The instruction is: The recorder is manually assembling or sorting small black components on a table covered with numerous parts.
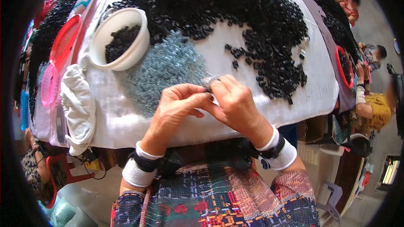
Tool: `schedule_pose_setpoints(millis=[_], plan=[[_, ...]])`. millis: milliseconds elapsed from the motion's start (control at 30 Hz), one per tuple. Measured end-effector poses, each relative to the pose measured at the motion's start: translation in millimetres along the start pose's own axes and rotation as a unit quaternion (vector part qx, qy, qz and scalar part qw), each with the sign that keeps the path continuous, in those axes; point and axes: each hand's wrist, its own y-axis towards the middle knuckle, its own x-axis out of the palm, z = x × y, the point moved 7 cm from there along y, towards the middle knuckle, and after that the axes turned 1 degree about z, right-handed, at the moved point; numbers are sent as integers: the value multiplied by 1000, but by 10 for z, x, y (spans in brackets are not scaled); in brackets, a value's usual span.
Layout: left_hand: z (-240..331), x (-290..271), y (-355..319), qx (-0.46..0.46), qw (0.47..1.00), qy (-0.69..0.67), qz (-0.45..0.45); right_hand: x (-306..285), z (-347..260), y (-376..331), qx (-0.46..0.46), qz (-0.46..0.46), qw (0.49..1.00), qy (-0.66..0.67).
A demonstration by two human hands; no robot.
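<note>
Above the near part of the white cloth, my left hand (176,103) and my right hand (233,101) meet fingertip to fingertip. Pinched in the left fingers is a small black piece (208,89), mostly covered by the fingertips. The right fingers are closed round a little clump of silvery metal parts (208,80), and they also touch the black piece. Just beyond the left hand spreads a heap of small blue-grey metal parts (168,67), too fine to name. Small black blocky pieces (271,29) lie in a wide pile farther back.
A white bowl (96,42) with black pieces in it stands at the left, tilted in view. Near it lie a crumpled white cloth (78,107) and a red-rimmed basket (52,54). Other people sit around at the right and lower left. The table's front edge runs before me.
</note>
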Motion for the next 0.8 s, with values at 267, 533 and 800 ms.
schedule_pose_setpoints(millis=[267, 533, 800], plan=[[-17, 44, -18, 2, 998, -65, -22, -120, 106, -73, 48, 7, 998, 26], [29, 78, -34, 19, 999, -31, -39, -63, -7, -53, 24, -5, 1000, -8], [2, 98, -73, 16, 996, -26, -82, -15, -43, -50, 8, -24, 999, 36]])
